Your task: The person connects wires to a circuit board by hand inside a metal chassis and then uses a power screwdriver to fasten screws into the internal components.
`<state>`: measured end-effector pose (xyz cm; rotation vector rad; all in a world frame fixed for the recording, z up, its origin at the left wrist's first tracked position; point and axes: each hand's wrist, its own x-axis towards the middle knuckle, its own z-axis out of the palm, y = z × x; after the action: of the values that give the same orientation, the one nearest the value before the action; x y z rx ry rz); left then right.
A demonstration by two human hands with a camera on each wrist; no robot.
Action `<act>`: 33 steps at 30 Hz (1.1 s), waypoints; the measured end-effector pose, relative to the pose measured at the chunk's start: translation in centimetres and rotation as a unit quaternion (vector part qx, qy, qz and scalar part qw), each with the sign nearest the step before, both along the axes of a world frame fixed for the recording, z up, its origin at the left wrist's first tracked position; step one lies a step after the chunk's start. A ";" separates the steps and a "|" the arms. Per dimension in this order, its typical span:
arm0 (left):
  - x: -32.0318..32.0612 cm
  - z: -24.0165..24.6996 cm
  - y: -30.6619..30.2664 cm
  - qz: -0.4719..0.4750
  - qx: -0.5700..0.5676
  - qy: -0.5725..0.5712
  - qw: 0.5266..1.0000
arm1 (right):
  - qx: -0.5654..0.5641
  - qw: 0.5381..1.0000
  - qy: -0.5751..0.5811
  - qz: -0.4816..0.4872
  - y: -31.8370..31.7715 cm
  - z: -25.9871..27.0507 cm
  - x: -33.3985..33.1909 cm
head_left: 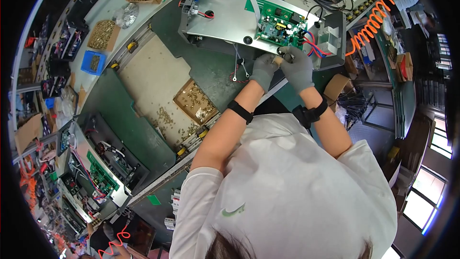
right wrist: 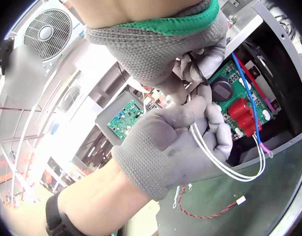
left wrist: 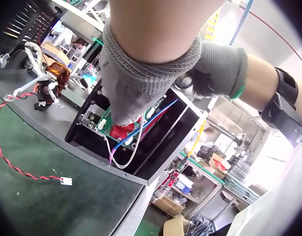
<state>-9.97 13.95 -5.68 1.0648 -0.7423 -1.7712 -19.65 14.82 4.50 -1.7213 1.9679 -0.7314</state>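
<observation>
Both hands wear grey gloves and meet at the near side of a metal chassis. The left hand pinches a pair of white wires that curve down from its fingertips toward red components on a green board inside the chassis. Right against those fingertips, the right hand has its fingers curled round a thin black curved piece, partly hidden by the glove. Blue wire runs beside the inner board. On top of the chassis sits another green circuit board.
A red-black twisted lead with a white plug lies on the green mat. Left of the chassis is a box of brass parts, with loose ones beside it. An orange coiled hose hangs at the right. Another opened chassis stands lower left.
</observation>
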 end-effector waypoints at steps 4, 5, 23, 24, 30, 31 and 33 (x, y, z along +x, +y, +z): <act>0.4 -0.2 -0.4 -0.002 -0.016 0.001 1.000 | -0.004 0.999 -0.036 -0.034 0.0 -0.5 0.4; 0.6 -0.2 -0.2 -0.002 -0.022 0.026 0.999 | -0.003 0.999 -0.037 -0.034 0.0 -1.5 0.3; -1.9 -1.3 -1.1 0.046 0.103 0.107 0.988 | -0.214 0.933 0.236 0.167 -0.2 0.5 -1.2; -1.7 -1.9 -1.2 0.011 0.098 0.085 0.992 | -0.213 0.933 0.236 0.166 -0.4 0.4 -1.2; -0.9 -3.2 -1.3 -0.019 0.029 0.024 0.999 | -0.111 0.944 0.281 0.132 -0.9 -0.3 0.3; -0.6 -3.2 -0.9 -0.017 0.028 0.024 0.999 | -0.107 0.939 0.299 0.134 -0.9 -0.3 0.3; 1.0 -0.3 0.5 0.003 -0.140 -0.162 0.977 | -0.106 0.932 0.317 0.142 -1.2 -0.2 0.1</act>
<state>-8.97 14.44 -6.03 1.1712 -1.1508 -1.4481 -19.55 13.63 4.30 -2.5530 1.9917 -0.3072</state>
